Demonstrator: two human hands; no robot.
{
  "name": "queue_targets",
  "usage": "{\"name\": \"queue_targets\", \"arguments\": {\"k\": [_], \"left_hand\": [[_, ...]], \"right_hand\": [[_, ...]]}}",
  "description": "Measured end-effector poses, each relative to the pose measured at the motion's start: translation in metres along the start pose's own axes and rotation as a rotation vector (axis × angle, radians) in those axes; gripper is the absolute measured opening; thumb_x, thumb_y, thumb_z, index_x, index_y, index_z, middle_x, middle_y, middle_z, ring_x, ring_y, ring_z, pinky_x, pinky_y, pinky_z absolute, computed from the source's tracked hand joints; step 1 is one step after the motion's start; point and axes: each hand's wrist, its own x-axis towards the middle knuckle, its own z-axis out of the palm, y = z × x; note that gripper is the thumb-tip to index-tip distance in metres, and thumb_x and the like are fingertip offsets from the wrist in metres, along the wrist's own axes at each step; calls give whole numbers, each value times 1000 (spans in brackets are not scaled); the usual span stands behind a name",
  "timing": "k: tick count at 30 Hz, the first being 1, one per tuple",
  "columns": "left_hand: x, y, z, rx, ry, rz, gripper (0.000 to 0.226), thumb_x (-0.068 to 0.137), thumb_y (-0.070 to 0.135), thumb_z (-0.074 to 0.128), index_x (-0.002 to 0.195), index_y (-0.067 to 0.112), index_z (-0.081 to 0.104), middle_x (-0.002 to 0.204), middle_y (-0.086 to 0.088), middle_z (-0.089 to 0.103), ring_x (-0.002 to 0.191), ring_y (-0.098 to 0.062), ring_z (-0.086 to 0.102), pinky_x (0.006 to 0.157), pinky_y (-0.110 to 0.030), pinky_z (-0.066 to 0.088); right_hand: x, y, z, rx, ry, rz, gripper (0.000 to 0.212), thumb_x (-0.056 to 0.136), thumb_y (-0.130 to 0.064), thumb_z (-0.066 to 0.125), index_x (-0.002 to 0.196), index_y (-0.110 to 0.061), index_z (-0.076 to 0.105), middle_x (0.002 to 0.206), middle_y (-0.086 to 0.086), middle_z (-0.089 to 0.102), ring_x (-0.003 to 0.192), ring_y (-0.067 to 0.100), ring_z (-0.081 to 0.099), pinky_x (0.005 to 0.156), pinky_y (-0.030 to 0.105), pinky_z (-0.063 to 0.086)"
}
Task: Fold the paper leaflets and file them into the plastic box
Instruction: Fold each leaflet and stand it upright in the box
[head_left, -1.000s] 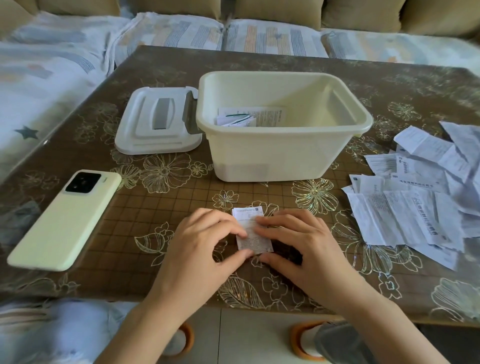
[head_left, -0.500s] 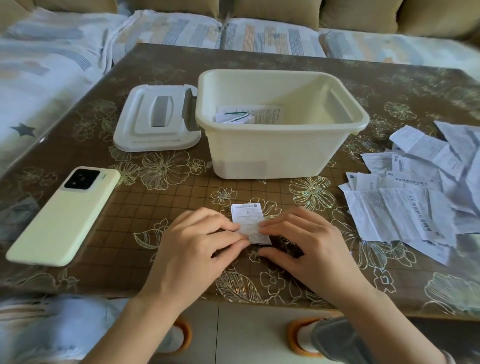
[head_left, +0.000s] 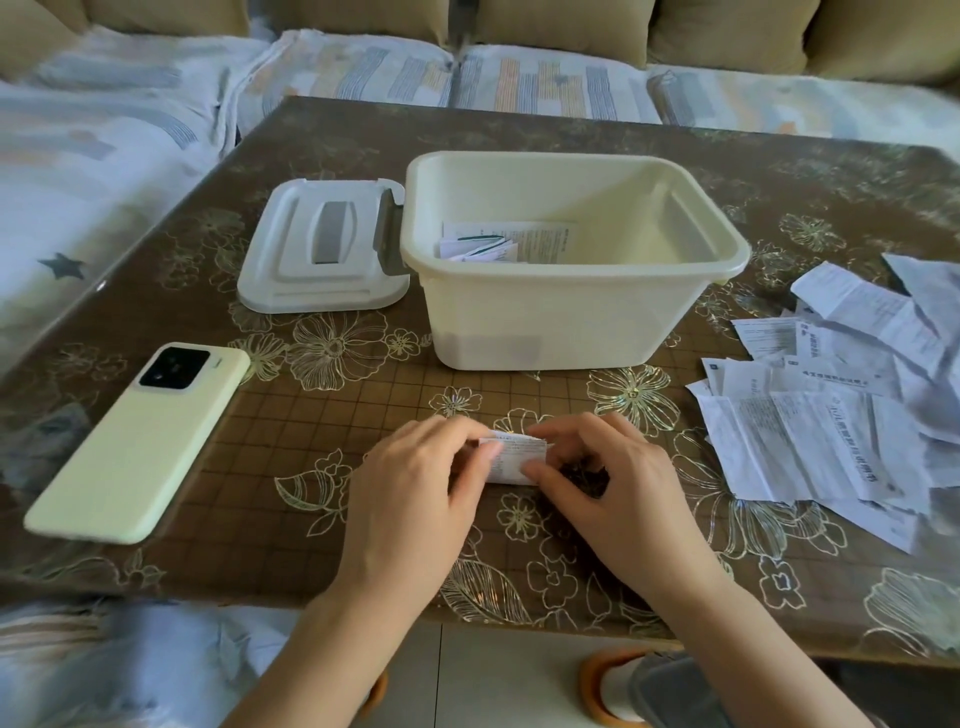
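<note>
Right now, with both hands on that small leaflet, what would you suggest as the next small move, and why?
Probably press the crease flat: the left hand and right hand pinch the leaflet mid-fold, and the plastic box stands open behind it.

Your box (head_left: 545, 322) is smooth cream plastic with a faint sheen, and the lid (head_left: 291, 270) left of it is paler, matt plastic. The surface (head_left: 291, 431) under the box is glossy over a floral print; the phone (head_left: 140, 441) left of it has a matt back. Right of the box, the loose leaflets (head_left: 821, 441) are thin, creased, matt paper, as is the folded leaflet (head_left: 511, 460) in front of it.
</note>
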Motion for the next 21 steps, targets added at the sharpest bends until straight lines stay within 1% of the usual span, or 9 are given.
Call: {"name": "queue_targets", "arguments": {"k": [3,5,7,9,11,14,15,18,21], "left_hand": [[1,1,2,22,-10,-25,24,88,37,62,105,20,67,76,16,60,68,-2,55,59,-14,43],[1,-1,3,49,-33,-37,27,82,30,73,106,21,67,76,17,58,67,-1,53,58,-10,40],[1,-2,3,46,-45,-60,31,79,27,78,107,22,67,78,17,58,66,-1,53,58,-10,39],[1,0,2,35,-56,-73,35,78,27,78,110,21,65,85,15,59,65,-1,53,56,-8,37],[1,1,1,55,-75,-63,32,78,28,77,108,22,65,94,12,57,64,-2,52,53,-6,31],[1,1,1,89,-94,-39,18,79,28,75,95,22,69,101,11,57,66,-1,50,51,-5,28],[1,1,2,90,-93,-31,15,79,27,76,93,22,70,101,11,58,68,-1,49,53,-5,29],[1,-2,2,68,-81,-5,12,83,26,72,94,22,73,99,14,62,75,1,50,62,-6,38],[0,-8,-2,9,-114,28,20,85,35,66,98,23,75,103,16,63,84,-1,56,68,-15,49]], "right_hand": [[1,0,2,-39,-2,-2,30,80,-41,63,106,-27,65,75,-25,56,82,4,53,65,28,50],[1,0,3,-97,-18,-12,31,80,-41,63,108,-28,63,76,-22,57,82,4,48,65,24,46],[1,0,4,-134,-25,-9,35,80,-38,65,113,-28,60,84,-19,55,86,5,48,68,22,45],[2,0,4,-145,-31,4,40,80,-36,68,117,-27,58,97,-15,54,93,7,50,70,23,48],[2,-1,4,-176,-43,-31,33,82,-33,69,113,-26,61,106,-11,54,99,9,51,69,23,49],[0,-2,4,-271,-49,-160,15,85,-27,68,99,-24,71,106,-10,58,96,12,54,66,23,49],[0,-1,4,-286,-53,-190,13,86,-30,67,97,-25,73,104,-10,61,95,13,55,67,26,50],[3,1,-3,-297,-129,-207,26,85,-45,62,101,-27,73,102,-14,64,98,11,56,74,29,51],[11,1,-11,-301,-189,-245,25,86,-44,62,99,-26,72,95,-15,68,93,9,59,70,27,52]]}}
